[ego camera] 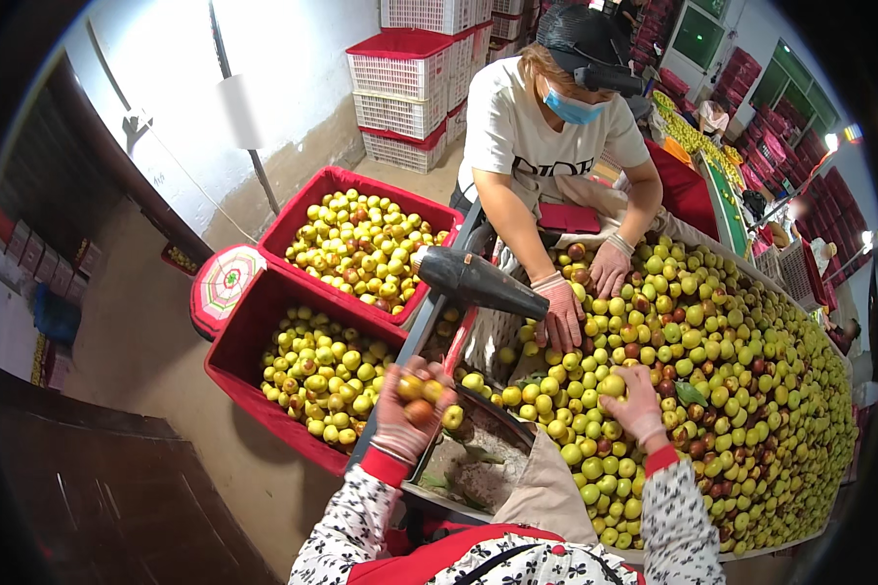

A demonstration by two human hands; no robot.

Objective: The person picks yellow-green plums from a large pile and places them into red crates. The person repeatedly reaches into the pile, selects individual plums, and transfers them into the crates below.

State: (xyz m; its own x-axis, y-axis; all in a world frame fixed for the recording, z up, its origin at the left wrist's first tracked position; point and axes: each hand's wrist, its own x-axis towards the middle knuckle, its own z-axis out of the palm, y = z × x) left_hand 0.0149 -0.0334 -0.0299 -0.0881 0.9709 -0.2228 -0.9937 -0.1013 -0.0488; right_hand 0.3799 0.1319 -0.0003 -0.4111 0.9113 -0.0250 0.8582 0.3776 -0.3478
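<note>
Several yellow and reddish-brown jujubes [418, 411] rest in my left hand [402, 409], which is gloved and palm up over the metal edge between the sorting table and a red-lined crate. My right hand [638, 406], also gloved, has its thumb and fingers on a yellow-green jujube [612, 385] above the large heap of jujubes [732, 365]. Left of the table stand two red-lined crates, the nearer one [263, 409] partly filled with jujubes and the farther one [322, 183] fuller. A green leaf [691, 393] lies on the heap, right of my right hand.
Across the table a masked co-worker [556, 117] has both gloved hands in the heap. A black blower-like device [483, 281] juts over the table's left edge. A round patterned stool [230, 281] stands by the crates. Stacked white crates [402, 95] stand behind; other people work farther off.
</note>
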